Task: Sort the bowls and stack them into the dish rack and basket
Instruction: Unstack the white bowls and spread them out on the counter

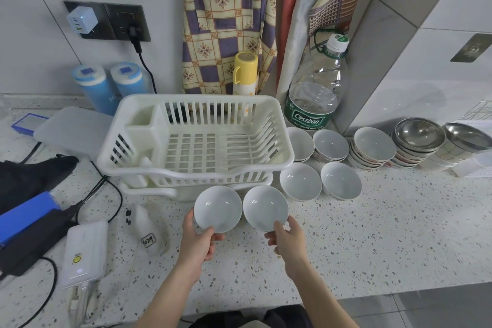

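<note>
Holding one white bowl in each hand, just short of the rack. Left hand (pixel 198 241) pinching the near rim of the left bowl (pixel 218 208), thumb over the edge, fingers curled under; right hand (pixel 288 241) doing the same on the right bowl (pixel 265 208). Both bowls side by side, rims nearly touching. Straight ahead of the hands, the white dish rack (pixel 194 165), nothing in it yet. Off past the right hand, two more loose bowls (pixel 320 181), then stacks of white bowls (pixel 372 148) and steel bowls (pixel 418 136) further right. Looks like the very start of loading. Next move probably needs lifting both over the front wall and setting them down inside.
</note>
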